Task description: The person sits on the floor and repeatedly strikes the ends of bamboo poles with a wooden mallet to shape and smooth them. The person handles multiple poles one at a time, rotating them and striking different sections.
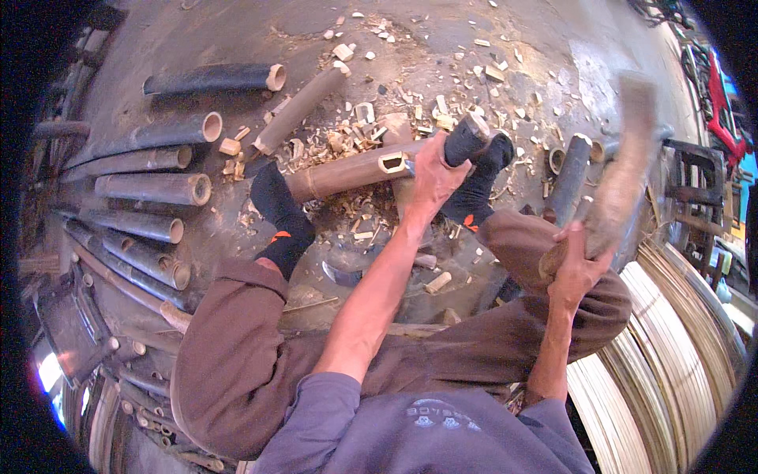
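My left hand (436, 175) is closed round a short dark cylinder with a pale, worn end (467, 139); its lower part is hidden by the fingers. Right beside that hand lies a brown bamboo tube (339, 175), its cut open end facing the wrist. At the right, my right hand (580, 265) grips a thick wooden club (624, 178), raised and smeared by motion toward its far end. Both of my feet, in dark socks, rest near the tube, the left foot (278, 207) against its left part.
Pale wood chips (339, 142) litter the ground around the tube. Several dark bamboo tubes (150, 188) lie in a row at the left. Another dark tube (570, 178) stands slanted near the right knee. Bundled pale strips (671, 340) curve along the lower right.
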Tool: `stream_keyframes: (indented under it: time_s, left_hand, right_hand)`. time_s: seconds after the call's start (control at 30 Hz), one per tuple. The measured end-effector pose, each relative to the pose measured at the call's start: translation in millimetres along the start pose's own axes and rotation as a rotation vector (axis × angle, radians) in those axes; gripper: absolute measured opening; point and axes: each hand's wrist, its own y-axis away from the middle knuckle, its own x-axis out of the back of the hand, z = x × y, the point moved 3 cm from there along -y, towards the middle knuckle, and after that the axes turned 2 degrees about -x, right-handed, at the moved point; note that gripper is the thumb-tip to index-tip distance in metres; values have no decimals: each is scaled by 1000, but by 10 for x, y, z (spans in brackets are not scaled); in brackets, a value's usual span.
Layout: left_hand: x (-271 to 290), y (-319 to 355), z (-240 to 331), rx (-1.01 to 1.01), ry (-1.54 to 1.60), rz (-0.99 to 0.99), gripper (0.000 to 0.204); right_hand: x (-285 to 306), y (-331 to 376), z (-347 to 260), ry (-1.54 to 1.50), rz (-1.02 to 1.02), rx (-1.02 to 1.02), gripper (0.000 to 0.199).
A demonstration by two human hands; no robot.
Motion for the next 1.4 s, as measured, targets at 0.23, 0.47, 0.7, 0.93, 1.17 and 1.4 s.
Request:
stream_keyframes:
  time_s: [0.23,0.47,0.7,0.93,1.17,1.4]
  left_hand:
    - [-18,34,-15,58,-100,-28,43]
    - [-123,57,22,79,-158,-69,56]
    - [367,-74,70,66,61,141,47]
    - [1546,-182,556,385,564,182,27]
    - [1532,551,-353,415,897,328,43]
    - [1306,757,-726,633,783,472,58]
  right_hand:
    - [-779,352,419,171,-402,15,70]
    - [-413,-9,1242,-213,-164,-274,70]
    - [-749,412,526,0,-432,-217,76]
    - [-1065,441,-30,54,-582,-16,77]
    - [-1720,540,-1320,15,-822,635,75]
    - [-2020,686,-1032,237,-1148,1055,73]
